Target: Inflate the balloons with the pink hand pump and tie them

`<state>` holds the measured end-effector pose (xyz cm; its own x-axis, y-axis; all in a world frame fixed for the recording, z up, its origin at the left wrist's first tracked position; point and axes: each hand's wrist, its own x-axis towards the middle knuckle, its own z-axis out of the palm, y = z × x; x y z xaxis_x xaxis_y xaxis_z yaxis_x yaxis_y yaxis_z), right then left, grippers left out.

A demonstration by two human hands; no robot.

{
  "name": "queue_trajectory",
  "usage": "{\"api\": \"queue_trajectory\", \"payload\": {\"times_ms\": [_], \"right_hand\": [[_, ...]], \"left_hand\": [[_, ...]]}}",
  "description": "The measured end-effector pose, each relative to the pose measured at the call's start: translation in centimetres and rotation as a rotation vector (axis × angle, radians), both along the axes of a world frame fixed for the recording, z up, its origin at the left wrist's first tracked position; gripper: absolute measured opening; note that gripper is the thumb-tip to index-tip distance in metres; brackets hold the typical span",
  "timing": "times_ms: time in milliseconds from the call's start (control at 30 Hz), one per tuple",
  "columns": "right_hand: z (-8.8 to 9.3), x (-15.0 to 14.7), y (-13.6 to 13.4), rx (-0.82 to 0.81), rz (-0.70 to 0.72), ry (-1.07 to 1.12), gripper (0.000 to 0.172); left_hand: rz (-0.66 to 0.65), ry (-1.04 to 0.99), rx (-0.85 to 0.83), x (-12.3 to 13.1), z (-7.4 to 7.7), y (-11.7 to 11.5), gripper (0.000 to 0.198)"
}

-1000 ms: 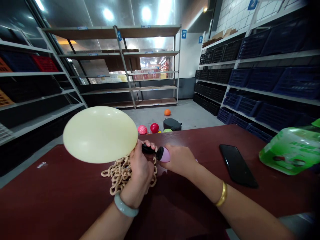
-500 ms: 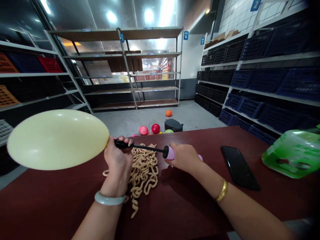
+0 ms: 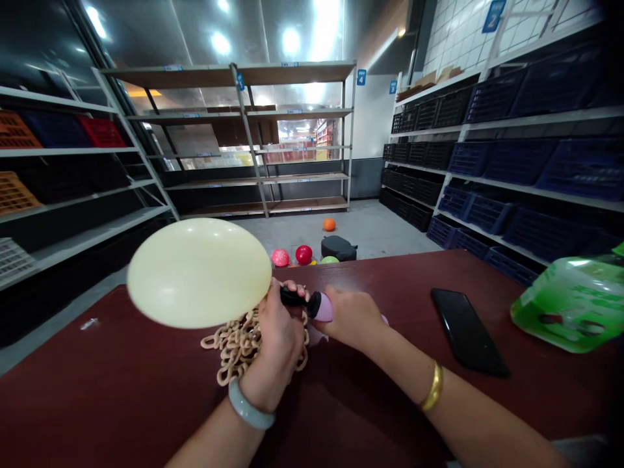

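Observation:
A pale yellow inflated balloon point(image 3: 199, 273) sits at the left, its neck in my left hand point(image 3: 283, 331). That hand is closed around the neck and the black end of a hand balloon pump point(image 3: 322, 308). My right hand point(image 3: 355, 318) wraps around the pump's lilac barrel, close beside the left. Between the black end and the barrel hardly any rod shows. Under my left hand lies a heap of beige, rope-like curled strands point(image 3: 238, 348), partly hidden by the hand and balloon.
On the dark red table point(image 3: 390, 403), a black phone point(image 3: 468, 331) and a green-and-clear jug point(image 3: 565, 302) stand to the right. Beyond the table, several balls or balloons point(image 3: 303, 254) and a dark bag point(image 3: 338, 247) lie on the floor. Shelves with crates point(image 3: 507, 159) line the sides.
My left hand has moved right with the balloon, toward my right hand. The pump's black rod, long before, has slid into the barrel. My right hand has stayed nearly still.

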<state>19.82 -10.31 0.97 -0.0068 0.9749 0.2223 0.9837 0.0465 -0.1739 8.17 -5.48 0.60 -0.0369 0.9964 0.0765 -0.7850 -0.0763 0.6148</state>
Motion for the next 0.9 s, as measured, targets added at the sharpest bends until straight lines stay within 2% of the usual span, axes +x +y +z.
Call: {"api": "queue_trajectory", "payload": {"times_ms": [67, 200, 300, 367, 533, 733, 900], "right_hand": [[-0.3, 0.3, 0.2, -0.019, -0.001, 0.007, 0.039], [-0.7, 1.3, 0.9, -0.033, -0.006, -0.011, 0.041], [-1.0, 2.0, 1.3, -0.023, -0.007, -0.036, 0.039], [-1.2, 2.3, 1.5, -0.021, -0.008, -0.049, 0.039], [-1.3, 2.6, 1.3, 0.010, -0.011, -0.089, 0.037], [-0.9, 1.3, 0.7, 0.063, -0.023, -0.089, 0.034], [-1.0, 0.1, 0.3, 0.070, -0.021, -0.050, 0.034]], "left_hand": [[0.013, 0.001, 0.017, -1.1, 0.3, 1.1, 0.020], [0.124, 0.010, 0.069, -4.8, 1.4, 4.0, 0.017], [0.201, -0.028, 0.026, -7.3, 2.3, 5.6, 0.018], [0.217, -0.044, 0.003, -7.9, 2.4, 6.0, 0.019], [0.207, -0.088, 0.050, -5.9, 1.3, 5.3, 0.017], [0.062, -0.070, 0.016, -1.4, -0.6, 2.1, 0.016], [0.025, -0.043, -0.017, 0.5, -1.0, 0.0, 0.019]]}}
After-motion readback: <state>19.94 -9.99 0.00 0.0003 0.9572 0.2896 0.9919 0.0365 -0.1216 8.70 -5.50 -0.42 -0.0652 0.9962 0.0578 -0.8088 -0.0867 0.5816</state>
